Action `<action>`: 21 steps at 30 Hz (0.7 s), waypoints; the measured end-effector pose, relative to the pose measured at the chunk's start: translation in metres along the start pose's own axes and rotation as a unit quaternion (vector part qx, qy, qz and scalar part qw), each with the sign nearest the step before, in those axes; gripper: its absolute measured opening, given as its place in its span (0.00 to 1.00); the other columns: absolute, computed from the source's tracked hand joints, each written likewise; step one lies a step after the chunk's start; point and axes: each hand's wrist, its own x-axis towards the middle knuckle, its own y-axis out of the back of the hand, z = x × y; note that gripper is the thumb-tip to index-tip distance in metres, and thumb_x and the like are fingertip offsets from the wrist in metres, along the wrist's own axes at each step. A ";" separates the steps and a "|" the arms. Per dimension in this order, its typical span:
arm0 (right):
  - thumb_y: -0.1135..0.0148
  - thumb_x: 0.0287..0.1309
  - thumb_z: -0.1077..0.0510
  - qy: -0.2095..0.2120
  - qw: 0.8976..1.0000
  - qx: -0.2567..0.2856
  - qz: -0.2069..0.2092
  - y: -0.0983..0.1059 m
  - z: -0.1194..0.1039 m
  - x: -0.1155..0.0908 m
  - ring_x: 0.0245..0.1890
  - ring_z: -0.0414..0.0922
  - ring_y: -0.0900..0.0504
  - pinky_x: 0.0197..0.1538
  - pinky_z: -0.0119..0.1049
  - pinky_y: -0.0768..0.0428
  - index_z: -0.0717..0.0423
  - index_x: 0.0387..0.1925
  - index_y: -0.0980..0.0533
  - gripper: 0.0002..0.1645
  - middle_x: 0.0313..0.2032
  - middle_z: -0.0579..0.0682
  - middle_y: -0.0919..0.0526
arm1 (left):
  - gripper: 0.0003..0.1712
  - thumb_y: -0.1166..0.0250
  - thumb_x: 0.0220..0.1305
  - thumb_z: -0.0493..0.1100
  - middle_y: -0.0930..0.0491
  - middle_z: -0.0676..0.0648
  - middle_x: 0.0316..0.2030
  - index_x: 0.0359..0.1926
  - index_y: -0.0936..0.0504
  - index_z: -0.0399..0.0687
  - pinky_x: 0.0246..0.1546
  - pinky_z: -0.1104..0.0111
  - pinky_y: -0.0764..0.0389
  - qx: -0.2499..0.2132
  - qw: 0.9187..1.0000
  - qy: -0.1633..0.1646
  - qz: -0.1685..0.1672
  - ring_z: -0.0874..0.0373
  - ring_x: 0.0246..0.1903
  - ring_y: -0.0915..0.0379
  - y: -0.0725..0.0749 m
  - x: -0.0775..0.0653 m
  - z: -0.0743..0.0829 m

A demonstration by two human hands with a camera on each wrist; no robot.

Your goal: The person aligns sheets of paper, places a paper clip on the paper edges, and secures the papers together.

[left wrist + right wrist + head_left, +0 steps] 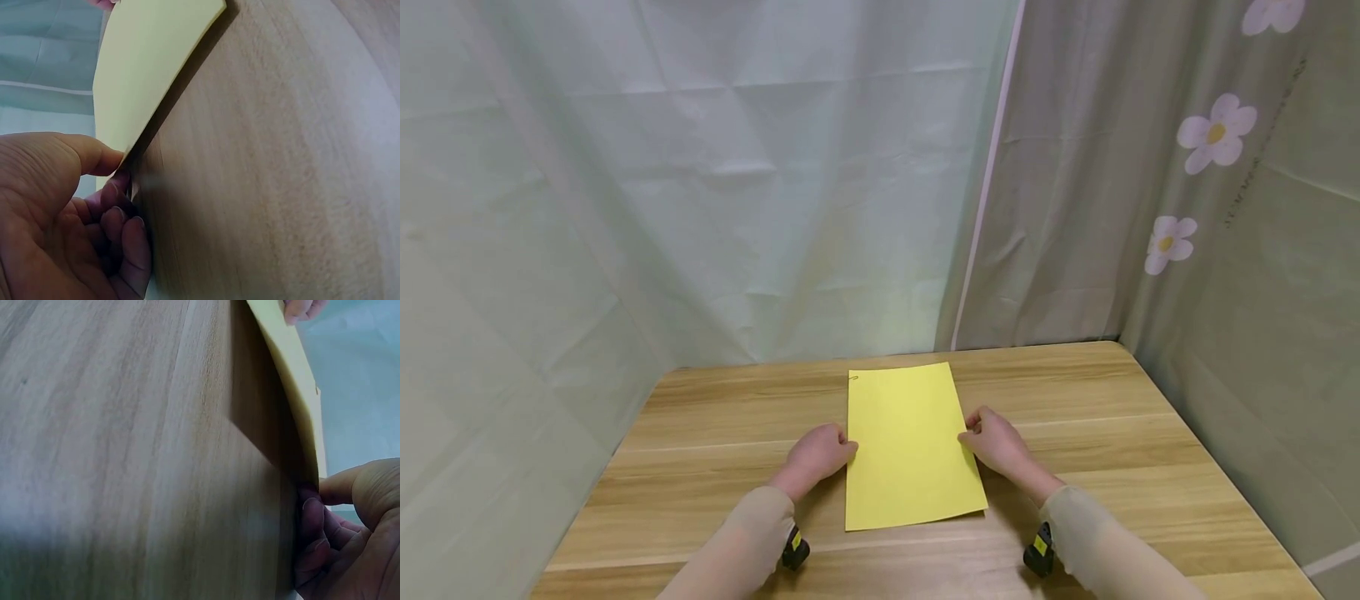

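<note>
A yellow sheet of paper point(910, 454) lies lengthwise over the wooden table, with a small paper clip point(853, 377) at its far left corner. My left hand point(820, 454) pinches its left edge, thumb on top and curled fingers underneath. Opposite, my right hand point(996, 440) pinches the right edge in the same way. In the left wrist view the thumb point(100, 155) presses on the paper's edge, and a shadow runs beneath the sheet. The right wrist view shows the paper point(294, 375) bowed up off the wood beside the right fingers point(312, 519).
The wooden table point(715, 433) has rounded far corners. Behind it hangs a pale curtain point(760, 183), joined on the right by a greyer curtain with printed flowers point(1216, 133). Black wrist devices point(795, 550) sit at both sleeves.
</note>
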 end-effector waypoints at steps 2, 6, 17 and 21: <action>0.31 0.63 0.57 0.002 1.000 -0.004 0.002 -0.001 0.000 0.000 0.42 0.49 0.20 0.46 0.48 0.21 0.60 0.45 0.25 0.14 0.40 0.52 0.18 | 0.22 0.37 0.67 0.47 0.36 0.52 0.17 0.19 0.35 0.50 0.22 0.68 0.40 0.003 1.000 -0.001 0.001 0.58 0.18 0.41 0.000 0.000 0.001; 0.30 0.62 0.57 0.005 1.000 -0.014 0.004 -0.003 0.001 0.001 0.39 0.48 0.20 0.44 0.47 0.22 0.59 0.44 0.25 0.14 0.38 0.51 0.19 | 0.22 0.37 0.66 0.46 0.37 0.52 0.16 0.18 0.36 0.50 0.21 0.68 0.41 0.004 1.000 -0.002 0.002 0.58 0.17 0.42 0.001 -0.002 0.003; 0.31 0.62 0.57 0.020 0.999 -0.043 0.000 -0.002 -0.001 -0.003 0.32 0.46 0.24 0.36 0.42 0.25 0.58 0.42 0.28 0.15 0.34 0.50 0.20 | 0.26 0.38 0.65 0.47 0.43 0.56 0.12 0.13 0.39 0.52 0.19 0.69 0.44 0.009 1.000 -0.006 -0.004 0.60 0.14 0.48 0.001 -0.001 0.003; 0.31 0.63 0.56 0.020 0.999 -0.038 -0.004 -0.003 0.000 -0.003 0.28 0.46 0.27 0.32 0.39 0.28 0.58 0.41 0.29 0.15 0.32 0.50 0.23 | 0.25 0.38 0.65 0.47 0.42 0.55 0.13 0.14 0.38 0.51 0.19 0.68 0.43 0.007 1.000 0.002 -0.007 0.60 0.14 0.47 0.001 -0.001 0.003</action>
